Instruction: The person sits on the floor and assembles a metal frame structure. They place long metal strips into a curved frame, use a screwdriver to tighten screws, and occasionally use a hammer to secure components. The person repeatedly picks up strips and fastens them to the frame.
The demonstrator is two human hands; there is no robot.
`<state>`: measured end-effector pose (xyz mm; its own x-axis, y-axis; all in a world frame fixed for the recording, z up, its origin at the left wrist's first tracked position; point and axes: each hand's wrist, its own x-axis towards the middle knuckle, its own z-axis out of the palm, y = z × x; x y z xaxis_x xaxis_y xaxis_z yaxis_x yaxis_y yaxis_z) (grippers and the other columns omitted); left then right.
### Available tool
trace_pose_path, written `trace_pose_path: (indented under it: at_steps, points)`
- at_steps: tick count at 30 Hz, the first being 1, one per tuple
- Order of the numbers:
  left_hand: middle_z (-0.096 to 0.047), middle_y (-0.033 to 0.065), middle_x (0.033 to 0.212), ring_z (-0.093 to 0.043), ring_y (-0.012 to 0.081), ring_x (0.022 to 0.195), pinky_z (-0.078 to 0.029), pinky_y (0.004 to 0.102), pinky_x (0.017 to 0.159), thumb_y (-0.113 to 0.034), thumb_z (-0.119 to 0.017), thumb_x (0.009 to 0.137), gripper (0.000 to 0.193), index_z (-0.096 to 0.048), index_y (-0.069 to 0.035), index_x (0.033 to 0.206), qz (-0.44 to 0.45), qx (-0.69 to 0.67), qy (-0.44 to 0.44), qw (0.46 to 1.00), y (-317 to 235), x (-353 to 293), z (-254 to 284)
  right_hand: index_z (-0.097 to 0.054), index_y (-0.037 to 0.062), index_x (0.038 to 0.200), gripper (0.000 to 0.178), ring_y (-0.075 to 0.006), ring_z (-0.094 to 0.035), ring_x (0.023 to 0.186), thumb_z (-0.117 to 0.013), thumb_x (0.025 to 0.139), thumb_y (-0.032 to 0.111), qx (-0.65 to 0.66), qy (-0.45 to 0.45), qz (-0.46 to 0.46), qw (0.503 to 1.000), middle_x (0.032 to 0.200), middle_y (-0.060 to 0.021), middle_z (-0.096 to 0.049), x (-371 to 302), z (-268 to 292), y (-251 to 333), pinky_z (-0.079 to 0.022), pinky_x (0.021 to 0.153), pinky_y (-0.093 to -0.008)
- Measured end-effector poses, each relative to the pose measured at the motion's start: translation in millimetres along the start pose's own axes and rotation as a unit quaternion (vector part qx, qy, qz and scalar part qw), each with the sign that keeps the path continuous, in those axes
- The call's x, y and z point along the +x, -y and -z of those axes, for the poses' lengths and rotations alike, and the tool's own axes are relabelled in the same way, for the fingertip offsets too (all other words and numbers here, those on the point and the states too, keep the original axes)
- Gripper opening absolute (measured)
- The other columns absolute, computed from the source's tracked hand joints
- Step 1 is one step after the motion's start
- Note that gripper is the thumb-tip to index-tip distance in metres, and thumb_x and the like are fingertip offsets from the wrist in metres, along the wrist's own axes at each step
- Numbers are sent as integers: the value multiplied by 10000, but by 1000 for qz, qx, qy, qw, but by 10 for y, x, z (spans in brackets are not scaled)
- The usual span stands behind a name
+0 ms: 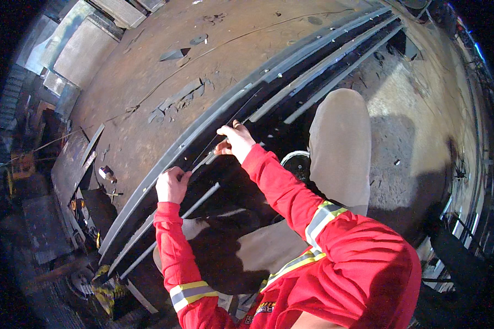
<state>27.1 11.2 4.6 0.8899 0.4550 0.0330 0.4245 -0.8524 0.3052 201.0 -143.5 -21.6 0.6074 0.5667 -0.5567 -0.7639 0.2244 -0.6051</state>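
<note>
A wide brown metal surface (247, 60) fills much of the view, rust-toned and marked. Over its near side comes the red jacket (368, 268), banded in yellow and silver on both sleeves. Three long bars sweep diagonally from lower left to upper right — a broad outer bar (200, 123), a middle bar (291, 86) and a thinner inner bar (203, 198) — with deep shadow between them. Right of the bars stands a raised knee (341, 148) in beige trousers. Pale blocks (85, 52) sit at the upper left, past the surface's edge.

Both hands are at the middle bar, which lies between the other two and is partly covered by them. The left hand (172, 185) is lower down its length, fingers curled and close together; the right hand (237, 141) is farther up, fingers bent, thumb side toward the bar. Whether either one is clamped on it I cannot tell.

A round-rimmed item (295, 163) shows between right sleeve and knee, partly hidden. Beyond the outer bar lie jagged dark scraps (177, 101) and, smaller still, a dark disc (198, 39).
</note>
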Motion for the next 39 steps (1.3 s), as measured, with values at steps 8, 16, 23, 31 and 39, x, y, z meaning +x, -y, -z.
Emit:
trace_pose_path:
  at_steps: [8,16,23,31,39]
  points:
    - [-646,190,713,-642,338,672,-492,406,625,-361,-711,750,353,-672,-10,754,90,-1,-15,996,1,61,-47,-177,-4,1376,768,-217,-606,544,-622,760,109,-30,2,50,998,1025,-130,-522,128,38,-179,-548,512,-356]
    - [-667,172,786,-650,334,774,-512,412,708,-393,-677,766,320,-697,-75,800,161,3,3,987,151,127,-243,2,78,1476,904,-205,-642,606,-596,801,133,-63,52,27,996,927,-87,-593,142,123,-119,-538,578,-331]
    - [-660,180,774,-644,346,748,-500,418,675,-379,-683,779,315,-697,-67,822,152,-14,-58,987,238,41,-321,38,78,1472,916,-229,-656,626,-583,801,133,-85,47,17,995,1046,-99,-586,111,73,-107,-553,570,-330]
    - [-667,175,781,-648,349,753,-506,419,682,-386,-677,782,309,-702,-85,844,165,-4,-36,986,216,76,-307,39,46,1462,913,-226,-656,622,-587,806,151,-104,41,25,993,970,-131,-611,123,66,-95,-552,577,-326]
    - [-663,171,754,-648,351,737,-508,416,669,-401,-673,781,314,-707,-93,832,178,-4,-45,983,274,118,-325,-608,49,1158,391,-316,-638,760,-616,777,131,-522,-54,410,746,857,-138,-634,109,43,-75,-524,681,-401]
